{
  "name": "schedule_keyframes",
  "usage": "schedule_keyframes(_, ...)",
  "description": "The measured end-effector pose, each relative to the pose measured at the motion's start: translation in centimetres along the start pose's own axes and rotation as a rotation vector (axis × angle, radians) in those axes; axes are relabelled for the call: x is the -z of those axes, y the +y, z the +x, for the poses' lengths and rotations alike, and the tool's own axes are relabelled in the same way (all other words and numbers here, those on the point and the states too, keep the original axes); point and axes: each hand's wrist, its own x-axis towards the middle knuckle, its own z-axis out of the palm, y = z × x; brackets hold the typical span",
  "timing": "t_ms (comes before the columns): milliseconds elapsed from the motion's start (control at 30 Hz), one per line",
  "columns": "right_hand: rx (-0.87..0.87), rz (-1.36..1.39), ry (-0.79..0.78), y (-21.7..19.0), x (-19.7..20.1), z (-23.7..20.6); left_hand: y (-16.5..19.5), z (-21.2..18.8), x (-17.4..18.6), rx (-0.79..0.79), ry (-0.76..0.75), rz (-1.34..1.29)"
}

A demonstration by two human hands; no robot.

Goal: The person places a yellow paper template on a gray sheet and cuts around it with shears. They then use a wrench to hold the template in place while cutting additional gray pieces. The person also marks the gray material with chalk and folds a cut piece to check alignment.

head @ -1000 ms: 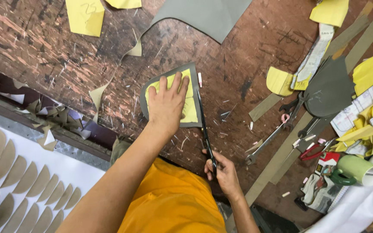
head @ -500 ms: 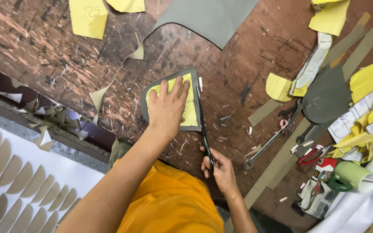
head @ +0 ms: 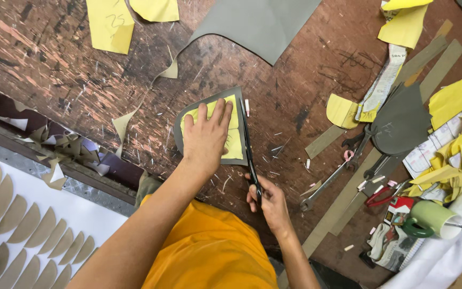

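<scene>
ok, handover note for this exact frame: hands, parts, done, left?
Left hand: flat on the yellow template, pinning it to the grey piece on the bench.
Right hand: gripping the scissors, blades along the piece's right edge.
Done: grey outline is trimmed close to the template on most sides.
Left: the right edge looks mid-cut.

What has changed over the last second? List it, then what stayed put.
Hardly anything: the right hand edged slightly with the scissors along the grey piece. Left hand stays flat on the yellow pattern. Spanner and green mug stayed put.
</scene>
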Motion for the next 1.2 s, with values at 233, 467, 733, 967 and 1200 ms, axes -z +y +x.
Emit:
schedule_keyframes(233, 0.016, 0.055, 0.006, -0.5, -0.4, 0.3, -0.2, 0.0, 0.2, 0.008, -0.015, -0.004)
schedule_keyframes(467, -0.004, 0.012, -0.012, -1.4, -0.3, 1.6, -0.4, -0.1, 0.4, -0.002, -0.014, -0.007)
schedule_keyframes(733, 0.005, 0.106, 0.046, -1.3, -0.6, 1.8, -0.3, -0.1, 0.6, 0.007, -0.059, -0.027)
schedule_keyframes(967, 0.089, 0.078, 0.303, 0.3, 3.5, 0.1, -0.2, -0.1, 0.9, 0.017, -0.073, -0.012)
schedule_keyframes(1200, -0.047, -0.473, 0.572, -1.6, 8.0, 1.2, -1.0, -1.7, -0.9, -0.055, 0.209, -0.247)
